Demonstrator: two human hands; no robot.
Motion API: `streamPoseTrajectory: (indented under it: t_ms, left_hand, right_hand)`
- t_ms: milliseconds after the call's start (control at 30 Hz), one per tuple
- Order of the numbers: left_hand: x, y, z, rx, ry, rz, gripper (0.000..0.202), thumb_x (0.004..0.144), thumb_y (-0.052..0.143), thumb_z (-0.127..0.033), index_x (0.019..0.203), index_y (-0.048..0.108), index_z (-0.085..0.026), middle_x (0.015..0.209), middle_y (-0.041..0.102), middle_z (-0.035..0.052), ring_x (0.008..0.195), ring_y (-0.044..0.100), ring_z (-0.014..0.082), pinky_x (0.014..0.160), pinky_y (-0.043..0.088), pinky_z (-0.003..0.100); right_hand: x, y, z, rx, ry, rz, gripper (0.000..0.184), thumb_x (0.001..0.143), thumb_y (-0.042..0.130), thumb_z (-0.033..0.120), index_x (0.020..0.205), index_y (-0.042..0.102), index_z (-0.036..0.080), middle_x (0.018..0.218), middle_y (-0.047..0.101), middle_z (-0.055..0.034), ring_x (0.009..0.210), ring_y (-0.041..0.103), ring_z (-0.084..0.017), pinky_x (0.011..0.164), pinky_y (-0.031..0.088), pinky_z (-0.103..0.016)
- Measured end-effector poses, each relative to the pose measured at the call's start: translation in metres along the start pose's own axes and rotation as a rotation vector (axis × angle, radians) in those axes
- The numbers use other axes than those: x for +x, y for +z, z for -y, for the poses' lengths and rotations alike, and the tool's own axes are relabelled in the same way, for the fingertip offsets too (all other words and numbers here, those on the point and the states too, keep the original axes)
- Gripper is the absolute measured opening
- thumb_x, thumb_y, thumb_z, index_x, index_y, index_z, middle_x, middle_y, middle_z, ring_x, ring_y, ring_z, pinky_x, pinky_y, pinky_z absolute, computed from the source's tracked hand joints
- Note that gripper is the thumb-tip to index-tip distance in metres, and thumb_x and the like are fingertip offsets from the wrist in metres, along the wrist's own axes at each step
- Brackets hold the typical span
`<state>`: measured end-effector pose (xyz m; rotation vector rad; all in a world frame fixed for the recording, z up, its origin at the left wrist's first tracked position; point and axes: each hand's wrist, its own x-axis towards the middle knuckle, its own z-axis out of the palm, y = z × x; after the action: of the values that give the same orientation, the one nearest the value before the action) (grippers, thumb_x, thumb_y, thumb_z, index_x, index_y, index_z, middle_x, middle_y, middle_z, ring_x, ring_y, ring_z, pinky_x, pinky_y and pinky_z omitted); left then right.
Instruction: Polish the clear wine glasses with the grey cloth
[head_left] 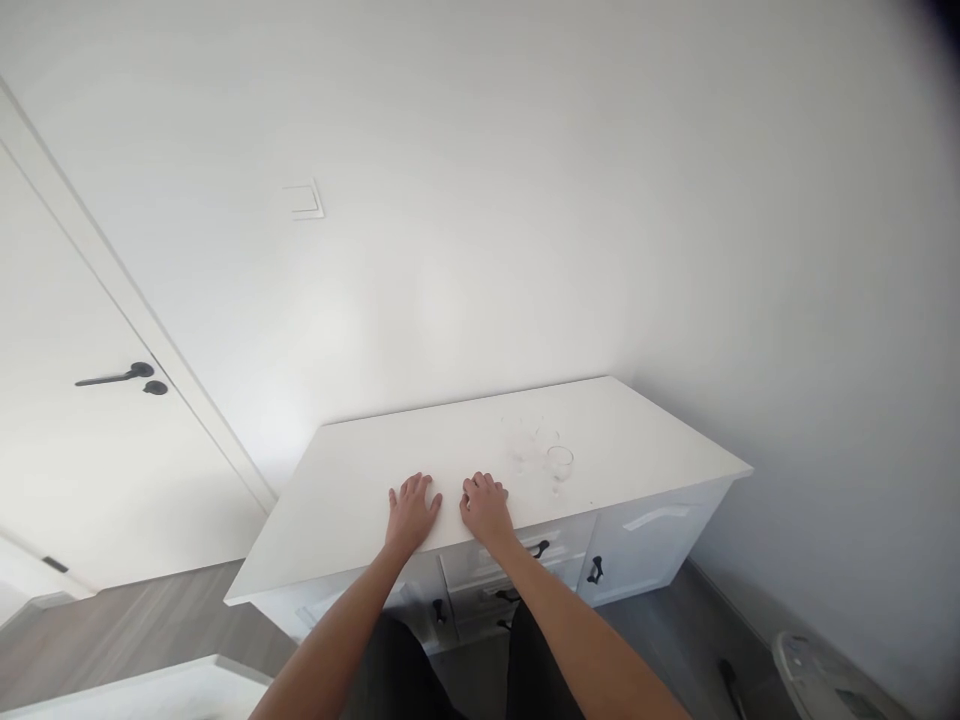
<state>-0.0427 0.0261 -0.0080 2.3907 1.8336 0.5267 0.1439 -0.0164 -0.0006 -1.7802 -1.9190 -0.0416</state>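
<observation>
My left hand [411, 510] lies flat on the top of a white sideboard [352, 480], fingers stretched out and holding nothing. My right hand [484, 505] rests just beside it, also flat on the top with its fingers slightly bent, empty. To the right of my right hand stand clear wine glasses [559, 462] on the sideboard top, a short gap away from my fingers. They are faint against the white surface, so their number is hard to tell.
The sideboard has white doors and drawers with black handles [595, 571]. A white door with a black lever handle [120, 378] is at the left. A light switch [304, 200] sits on the wall. A round grey-white device [814, 680] stands on the wooden floor at lower right.
</observation>
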Motion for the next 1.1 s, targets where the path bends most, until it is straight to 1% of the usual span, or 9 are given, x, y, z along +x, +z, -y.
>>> streamPoseTrajectory:
  t_ms: [133, 367, 833, 867, 900, 967, 1000, 1033, 1100]
  left_hand:
    - [-0.001, -0.002, -0.002, -0.005, 0.001, 0.019, 0.045, 0.102, 0.045, -0.044, 0.142, 0.055, -0.028, 0.163, 0.046, 0.0131, 0.153, 0.038, 0.0315, 0.125, 0.019, 0.067]
    - [0.0, 0.0, -0.001, -0.02, 0.001, 0.019, 0.046, 0.101, 0.045, -0.044, 0.143, 0.055, -0.027, 0.163, 0.046, 0.0133, 0.154, 0.037, 0.0318, 0.125, 0.018, 0.068]
    - [0.001, 0.001, 0.001, -0.029, -0.004, 0.021, 0.043, 0.101, 0.044, -0.044, 0.14, 0.056, -0.029, 0.163, 0.047, 0.0117, 0.152, 0.039, 0.0324, 0.125, 0.017, 0.069]
    - [0.001, 0.001, 0.0, -0.031, -0.005, 0.019, 0.043, 0.101, 0.045, -0.044, 0.14, 0.056, -0.029, 0.162, 0.047, 0.0116, 0.152, 0.039, 0.0324, 0.125, 0.018, 0.068]
    - [0.0, 0.001, 0.0, -0.032, -0.005, 0.017, 0.043, 0.101, 0.045, -0.044, 0.14, 0.056, -0.029, 0.162, 0.048, 0.0118, 0.152, 0.039, 0.0323, 0.125, 0.018, 0.068]
    - [0.0, -0.001, -0.002, -0.036, -0.006, 0.011, 0.044, 0.101, 0.046, -0.044, 0.14, 0.057, -0.028, 0.162, 0.048, 0.0127, 0.152, 0.039, 0.0321, 0.125, 0.017, 0.068]
    - [-0.001, -0.001, -0.003, -0.04, -0.006, 0.012, 0.044, 0.101, 0.046, -0.043, 0.14, 0.057, -0.027, 0.162, 0.047, 0.0135, 0.152, 0.039, 0.0322, 0.126, 0.016, 0.068]
    - [-0.001, -0.002, -0.003, -0.05, -0.004, 0.014, 0.045, 0.101, 0.047, -0.044, 0.141, 0.057, -0.026, 0.162, 0.047, 0.014, 0.152, 0.038, 0.0324, 0.126, 0.015, 0.068]
    - [-0.001, -0.004, -0.002, -0.097, 0.012, 0.025, 0.046, 0.1, 0.049, -0.045, 0.142, 0.056, -0.028, 0.161, 0.049, 0.0127, 0.153, 0.037, 0.0323, 0.126, 0.012, 0.069]
  right_hand:
    - [-0.003, -0.002, -0.002, 0.005, 0.012, 0.012, 0.009, 0.097, 0.054, 0.02, 0.099, 0.063, 0.02, 0.109, 0.064, -0.0079, 0.109, 0.054, -0.024, 0.089, 0.038, -0.036]
    - [-0.001, -0.002, -0.002, 0.013, 0.016, 0.021, 0.01, 0.097, 0.054, 0.021, 0.1, 0.063, 0.02, 0.109, 0.064, -0.0077, 0.109, 0.053, -0.024, 0.089, 0.037, -0.035]
    - [-0.002, 0.001, -0.001, 0.087, 0.039, 0.009, 0.012, 0.096, 0.051, 0.02, 0.098, 0.062, 0.021, 0.106, 0.063, -0.0078, 0.108, 0.054, -0.024, 0.092, 0.039, -0.036]
    - [-0.003, 0.001, -0.002, 0.122, 0.049, 0.003, 0.013, 0.092, 0.053, 0.018, 0.101, 0.062, 0.021, 0.108, 0.063, -0.0084, 0.109, 0.053, -0.025, 0.094, 0.039, -0.037]
    - [-0.002, 0.001, -0.003, 0.184, 0.056, -0.008, 0.021, 0.088, 0.055, 0.015, 0.107, 0.061, 0.021, 0.113, 0.062, -0.0094, 0.113, 0.053, -0.026, 0.096, 0.04, -0.037]
    - [-0.001, 0.0, -0.008, 0.433, 0.107, -0.036, 0.04, 0.078, 0.056, 0.01, 0.117, 0.057, 0.02, 0.125, 0.058, -0.0113, 0.119, 0.05, -0.026, 0.101, 0.04, -0.037]
    - [0.001, -0.001, -0.011, 0.583, 0.149, -0.044, 0.044, 0.076, 0.055, 0.01, 0.119, 0.055, 0.019, 0.127, 0.057, -0.0118, 0.119, 0.051, -0.025, 0.101, 0.041, -0.037]
    - [0.004, -0.002, -0.013, 0.72, 0.196, -0.042, 0.043, 0.077, 0.053, 0.012, 0.119, 0.053, 0.018, 0.125, 0.057, -0.0116, 0.115, 0.053, -0.024, 0.1, 0.043, -0.036]
    - [0.011, -0.002, -0.013, 0.901, 0.275, -0.014, 0.031, 0.083, 0.048, 0.019, 0.113, 0.053, 0.018, 0.111, 0.061, -0.0081, 0.102, 0.058, -0.021, 0.091, 0.048, -0.034]
